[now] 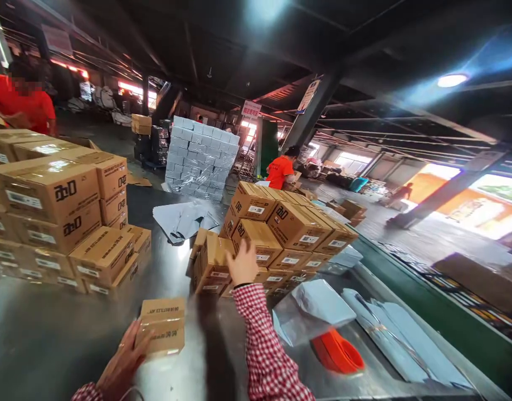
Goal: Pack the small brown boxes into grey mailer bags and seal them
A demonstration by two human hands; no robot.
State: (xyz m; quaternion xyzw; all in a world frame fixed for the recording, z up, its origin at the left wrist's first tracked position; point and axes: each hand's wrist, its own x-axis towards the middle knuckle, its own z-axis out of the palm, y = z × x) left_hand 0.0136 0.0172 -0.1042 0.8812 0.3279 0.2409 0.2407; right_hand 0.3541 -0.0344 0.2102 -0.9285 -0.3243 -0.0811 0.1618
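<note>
A small brown cardboard box point(164, 317) with printed lettering lies on the metal table near its front. My left hand point(128, 356) rests against that box's left edge, fingers stretched out along it and not wrapped round it. Further right, my right hand point(243, 266) is raised with fingers spread at the near side of a stack of similar boxes point(300, 225). Its fingertips overlap a taped carton point(256, 239) in the stack; I cannot tell whether they touch it. Red and white checked sleeves cover both arms.
Stacked cartons point(55, 195) fill the table's left side. Grey plastic bags point(184, 220) lie behind; more bags point(400, 334) and an orange tape-like loop point(337, 351) lie right. A green conveyor point(431, 312) borders the table. Two people in orange shirts stand beyond, near a wrapped pallet point(201, 159).
</note>
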